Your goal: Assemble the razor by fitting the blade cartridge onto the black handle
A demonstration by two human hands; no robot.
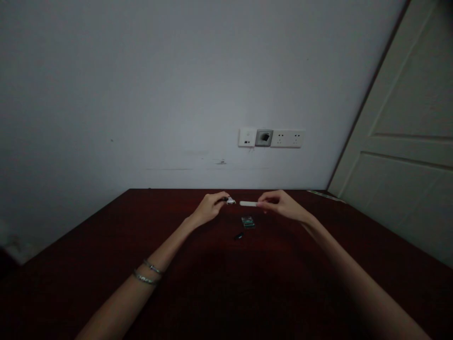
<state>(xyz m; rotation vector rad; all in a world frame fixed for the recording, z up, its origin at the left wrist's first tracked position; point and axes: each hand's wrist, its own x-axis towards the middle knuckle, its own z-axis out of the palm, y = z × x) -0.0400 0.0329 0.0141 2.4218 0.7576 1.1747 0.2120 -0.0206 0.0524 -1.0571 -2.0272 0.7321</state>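
Pinched in the fingers of my left hand (209, 206) is a small black and white piece (230, 200), too small to name. My right hand (280, 204) is closed on one end of a flat white stick (248, 204), whose rounded free end points left at that piece. A short gap lies between the two. Below them on the table sits a small clear, greenish flat case (248, 222), its contents unclear. Just nearer to me lies a small black piece (239, 236).
The dark red table (212, 293) runs back to a pale wall (177, 94). Wall sockets (287, 138) are set above its far edge, and a flat strip (325, 195) lies at the back right. A panelled door (406, 156) borders the right side.
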